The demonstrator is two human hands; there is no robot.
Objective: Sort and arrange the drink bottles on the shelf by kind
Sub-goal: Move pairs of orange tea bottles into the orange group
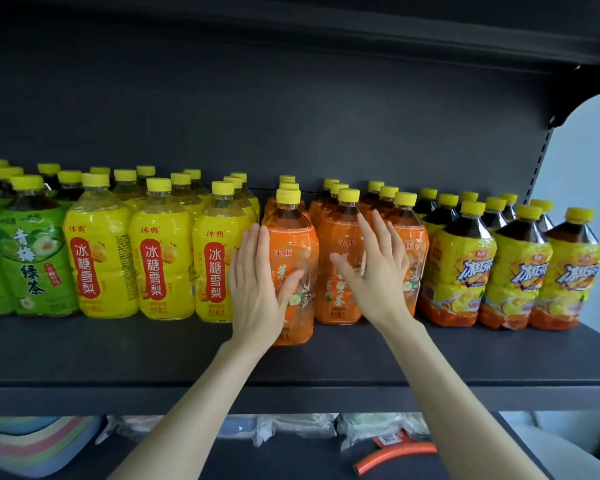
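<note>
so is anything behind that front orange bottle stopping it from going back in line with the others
Yes. The front orange bottle, under the left hand, stands forward of its neighbours, with more orange bottles directly behind it in the same column. Whether there is spare room at the back cannot be seen. The shelf in front is bare.

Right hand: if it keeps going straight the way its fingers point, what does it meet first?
The right hand already looks pressed on the middle orange bottle. Straight on, it would push that bottle into the one behind it; depth is hard to judge.
</note>
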